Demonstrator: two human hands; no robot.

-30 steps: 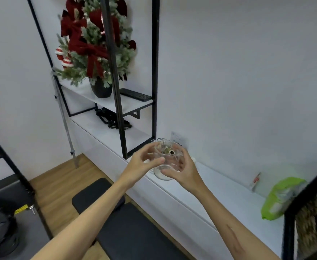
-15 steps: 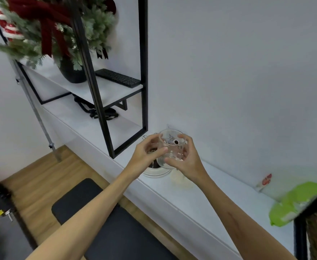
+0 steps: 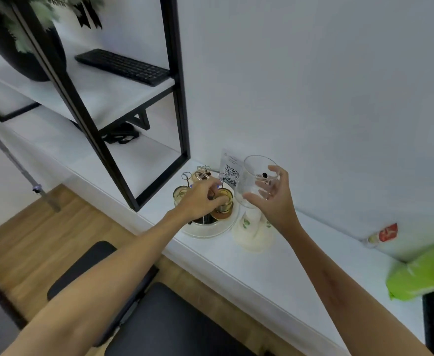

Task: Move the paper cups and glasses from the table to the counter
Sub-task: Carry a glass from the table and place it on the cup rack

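My right hand point(image 3: 277, 201) grips a clear drinking glass point(image 3: 254, 176), tilted, in the air above the white counter point(image 3: 236, 263). Just below it an upside-down stack of white paper cups point(image 3: 251, 231) with green leaf prints stands on the counter. My left hand point(image 3: 197, 201) reaches down to a round tray point(image 3: 210, 231) with a wire rack, and its fingers curl round a small amber-based glass point(image 3: 223, 202) there. Another small glass point(image 3: 180, 194) sits on the rack to the left.
A QR-code card point(image 3: 230, 173) leans on the wall behind the tray. A black metal shelf frame point(image 3: 180, 124) stands left of it, with a keyboard point(image 3: 123, 66) and a plant pot point(image 3: 23, 47). A green bag point(image 3: 421, 273) lies at right, a black bench point(image 3: 159, 325) below.
The view has dropped towards the counter. My hands, together on the glass before, have parted: the left went down to the tray's small glass, the right keeps the clear glass raised.
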